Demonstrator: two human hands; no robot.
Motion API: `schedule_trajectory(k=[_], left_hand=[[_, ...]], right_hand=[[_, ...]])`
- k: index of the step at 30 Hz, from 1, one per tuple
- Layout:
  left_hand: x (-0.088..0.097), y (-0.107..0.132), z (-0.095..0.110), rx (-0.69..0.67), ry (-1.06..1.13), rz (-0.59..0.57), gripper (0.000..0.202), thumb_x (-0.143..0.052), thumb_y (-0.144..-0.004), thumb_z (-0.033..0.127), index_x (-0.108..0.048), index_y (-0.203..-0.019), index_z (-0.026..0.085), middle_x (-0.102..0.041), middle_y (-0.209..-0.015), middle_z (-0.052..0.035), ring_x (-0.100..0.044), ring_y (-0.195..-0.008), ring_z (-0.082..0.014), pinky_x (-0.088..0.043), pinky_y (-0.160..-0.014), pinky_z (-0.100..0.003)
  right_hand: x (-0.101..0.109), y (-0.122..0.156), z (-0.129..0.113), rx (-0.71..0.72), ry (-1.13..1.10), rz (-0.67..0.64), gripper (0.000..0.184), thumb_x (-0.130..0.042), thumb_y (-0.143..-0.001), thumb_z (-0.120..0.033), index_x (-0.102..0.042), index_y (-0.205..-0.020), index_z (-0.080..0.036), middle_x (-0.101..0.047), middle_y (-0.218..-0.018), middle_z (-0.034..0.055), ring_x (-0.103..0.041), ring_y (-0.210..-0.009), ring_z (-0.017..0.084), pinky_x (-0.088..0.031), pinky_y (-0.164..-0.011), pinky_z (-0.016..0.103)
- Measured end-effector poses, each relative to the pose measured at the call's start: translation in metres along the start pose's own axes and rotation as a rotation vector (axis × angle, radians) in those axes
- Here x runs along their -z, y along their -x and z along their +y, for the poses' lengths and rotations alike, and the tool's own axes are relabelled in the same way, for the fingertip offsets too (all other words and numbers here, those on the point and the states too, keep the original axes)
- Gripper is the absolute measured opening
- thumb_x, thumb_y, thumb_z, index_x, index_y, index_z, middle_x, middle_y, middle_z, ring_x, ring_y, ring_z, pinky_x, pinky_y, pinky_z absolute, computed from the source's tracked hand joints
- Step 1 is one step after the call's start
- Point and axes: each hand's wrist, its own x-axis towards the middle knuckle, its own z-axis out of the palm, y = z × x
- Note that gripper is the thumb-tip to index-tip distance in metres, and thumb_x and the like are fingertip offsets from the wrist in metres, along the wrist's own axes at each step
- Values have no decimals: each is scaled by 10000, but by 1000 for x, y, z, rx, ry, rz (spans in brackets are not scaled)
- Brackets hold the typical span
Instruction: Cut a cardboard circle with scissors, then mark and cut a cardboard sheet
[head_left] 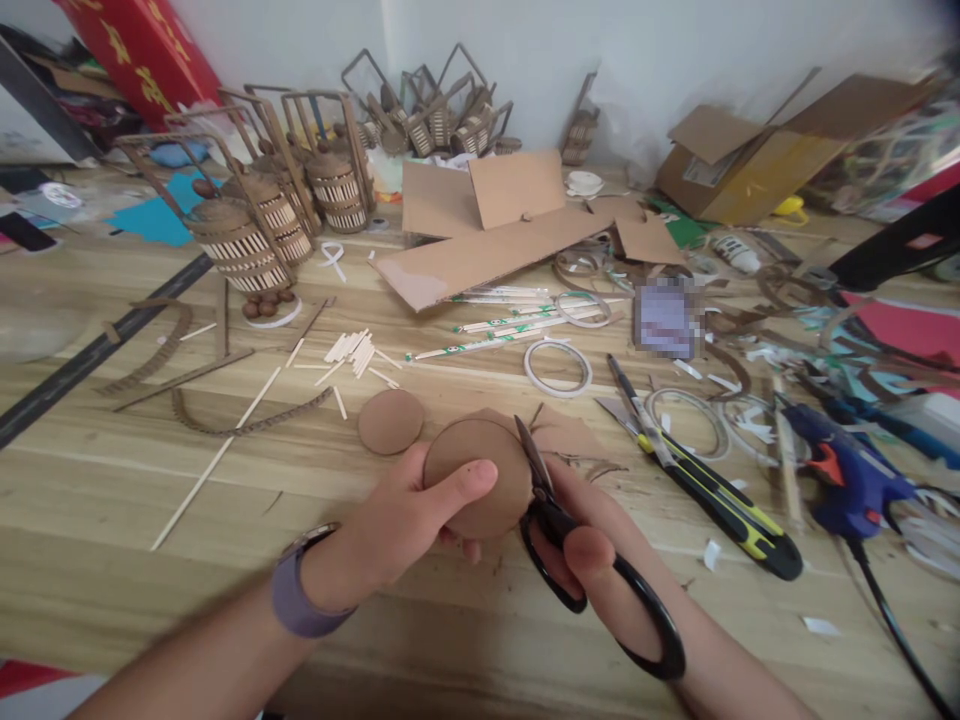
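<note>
My left hand (424, 505) pinches a round cardboard disc (472, 440), thumb on top and fingers underneath. In my right hand (600, 560) is a pair of black-handled scissors (546, 490), its blades at the disc's right edge. A smaller cardboard disc (391, 421) lies flat on the table just left of the held one. Behind my hands, partly covered, are cardboard offcuts (562, 432). To the right of the scissors rest a yellow-and-black utility knife (720, 500) and a blue hot glue gun (851, 465).
Several lidded miniature baskets with tall handles (240, 235) stand at the back left. Short sticks (358, 352) lie in a pile nearer me. Cardboard sheets (487, 255), tape rolls (559, 367) and an opened carton (772, 150) occupy the middle and right. The glue gun's cord (892, 610) runs along the right side.
</note>
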Motion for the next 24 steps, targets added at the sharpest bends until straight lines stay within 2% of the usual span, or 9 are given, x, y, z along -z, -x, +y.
schedule_trajectory(k=[4,8,18,21,24], left_hand=[[1,0,1,14,8,-8,439,-843,-671,469,-614,-909,179,-697,-734,-11,-640,-598,-160,-492,-406,-216],[2,0,1,21,-21,-4,491,-841,-640,502,-602,-914,172,-695,-722,-11,-625,-558,-150,-476,-385,-212],[1,-1,4,24,-25,-19,463,-835,-634,497,-607,-878,177,-678,-705,-5,-610,-563,-145,-447,-374,-196],[2,0,4,28,-25,-16,453,-838,-636,481,-617,-888,177,-684,-729,-9,-618,-590,-153,-451,-371,-195],[2,0,4,12,-20,-36,423,-830,-653,467,-628,-886,179,-684,-731,-4,-614,-598,-148,-449,-364,-186]], right_hand=[[-1,-1,1,-2,-9,4,1123,-247,-688,-994,-461,-1336,-102,-413,-503,-92,-347,-420,126,-338,-444,260],[-1,0,-1,-16,-5,16,1133,-228,-682,-997,-461,-1348,-111,-412,-526,-90,-356,-450,127,-355,-477,263],[1,0,-3,1,24,-17,1113,-205,-695,-984,-484,-1369,-144,-417,-527,-78,-361,-443,130,-349,-455,254],[1,0,-3,30,33,-34,1082,-199,-709,-978,-511,-1326,-145,-413,-536,-74,-377,-464,131,-338,-454,249],[2,0,-2,55,55,-45,957,-201,-727,-969,-599,-1084,-176,-444,-540,-58,-390,-485,128,-344,-475,254]])
